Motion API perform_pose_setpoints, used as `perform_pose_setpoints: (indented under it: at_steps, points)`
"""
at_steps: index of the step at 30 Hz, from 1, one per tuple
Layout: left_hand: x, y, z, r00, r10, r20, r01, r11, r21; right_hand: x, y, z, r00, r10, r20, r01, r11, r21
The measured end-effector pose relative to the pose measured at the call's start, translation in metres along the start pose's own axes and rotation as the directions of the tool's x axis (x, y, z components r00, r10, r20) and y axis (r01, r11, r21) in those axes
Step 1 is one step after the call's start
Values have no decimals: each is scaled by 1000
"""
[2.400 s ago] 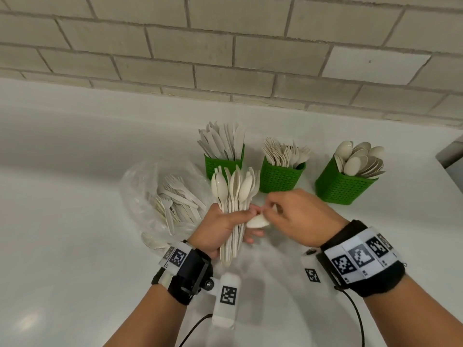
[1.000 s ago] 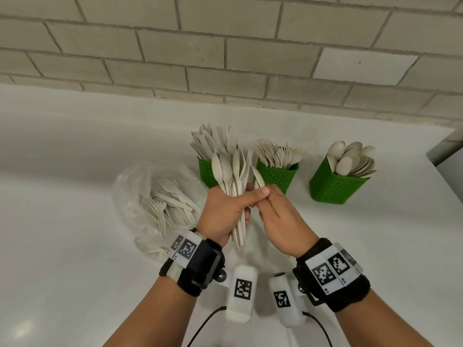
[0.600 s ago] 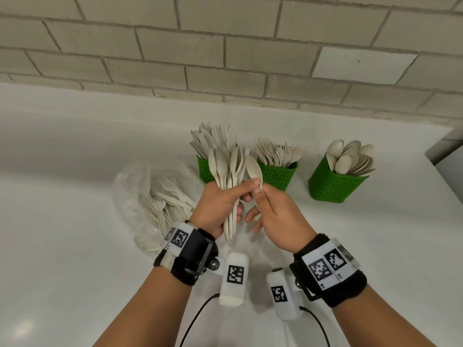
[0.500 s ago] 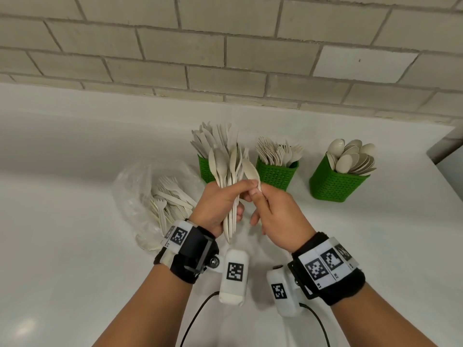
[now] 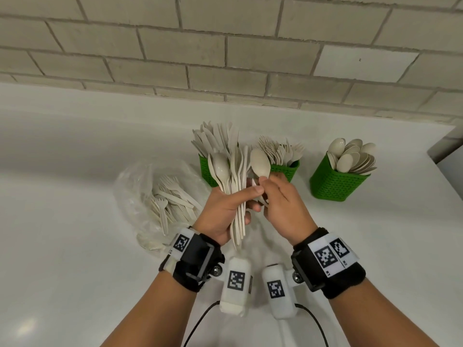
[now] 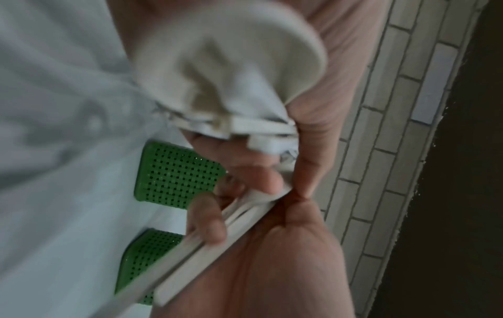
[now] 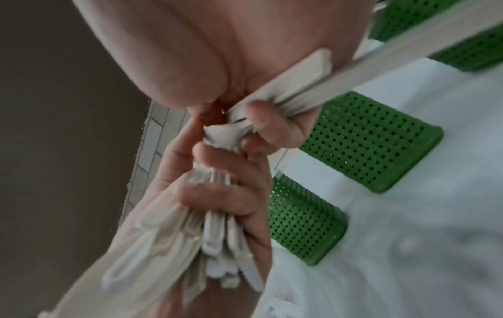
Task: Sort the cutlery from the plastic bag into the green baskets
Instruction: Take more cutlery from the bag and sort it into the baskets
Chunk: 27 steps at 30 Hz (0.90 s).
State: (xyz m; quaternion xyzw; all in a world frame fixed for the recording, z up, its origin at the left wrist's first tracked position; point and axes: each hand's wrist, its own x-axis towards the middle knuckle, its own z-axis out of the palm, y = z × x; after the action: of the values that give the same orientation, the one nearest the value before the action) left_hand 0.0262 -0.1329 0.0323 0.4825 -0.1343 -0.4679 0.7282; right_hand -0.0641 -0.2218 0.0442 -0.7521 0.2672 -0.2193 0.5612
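Observation:
My left hand (image 5: 246, 196) grips an upright bundle of beige spoons (image 5: 226, 176) by the handles, above the counter in front of the baskets. My right hand (image 5: 263, 186) touches it from the right and pinches one spoon (image 5: 260, 162) just below its bowl, at the bundle's right edge. The clear plastic bag (image 5: 140, 186) lies to the left with several forks (image 5: 170, 199) inside. Three green baskets stand behind: the left basket (image 5: 204, 169) holds knives, the middle basket (image 5: 288, 169) forks, the right basket (image 5: 330, 182) spoons. In the right wrist view my fingers (image 7: 275, 129) curl round flat handles (image 7: 293, 84).
A white counter (image 5: 75, 246) meets a pale brick wall (image 5: 225, 58) right behind the baskets. The counter's right edge (image 5: 441, 171) lies just beyond the spoon basket. Cables (image 5: 200, 324) hang from both wrist units near me.
Both hands have drawn closer together and nearer to me. The spoon my right hand held low and sideways now stands upright, its bowl raised beside the bundle's right edge.

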Motion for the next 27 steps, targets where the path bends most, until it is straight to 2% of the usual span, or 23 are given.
perform_pose_setpoints:
  at_steps: [2, 5, 7, 10, 14, 16, 17, 19, 21, 22, 24, 27]
  points:
    - [1, 1, 3, 998, 39, -49, -38, 999, 24, 2, 5, -2, 999, 26, -31, -24, 998, 54]
    - [4, 6, -1, 992, 83, -98, -76, 994, 73, 5, 8, -13, 999, 24, -46, -24, 1000, -1]
    - [8, 11, -8, 990, 100, -99, -96, 994, 41, 1, 6, -23, 994, 58, 88, -58, 998, -6]
    - [12, 19, -20, 992, 114, -58, -112, 993, 37, -7, -2, -30, 926, 144, 349, -146, 989, -20]
    - [11, 19, -19, 993, 68, 92, -82, 983, 164, -11, -7, -21, 819, 211, 534, -269, 962, 33]
    - [10, 16, -19, 992, 49, 118, -68, 985, 158, -12, -4, -18, 812, 180, 556, -258, 964, 64]
    - [10, 15, -21, 993, 39, 111, -52, 991, 121, -12, -2, -18, 835, 170, 523, -254, 963, 94]
    - [9, 16, -24, 997, 30, 70, -36, 996, 80, -6, 2, -21, 898, 236, 370, -301, 945, 127]
    - [9, 14, -25, 998, 58, 12, -60, 987, 152, 0, 3, -25, 942, 287, 176, -314, 937, 155]
    - [9, 12, -25, 996, 87, -18, -81, 974, 213, 2, 1, -26, 962, 259, 90, -271, 947, 171]
    - [10, 7, -23, 981, 183, -69, -146, 921, 361, 3, -9, -27, 995, 93, -46, -86, 987, 135]
    - [11, -1, -17, 947, 315, -55, -233, 799, 554, 3, -22, -20, 981, -159, -114, 157, 987, -29]
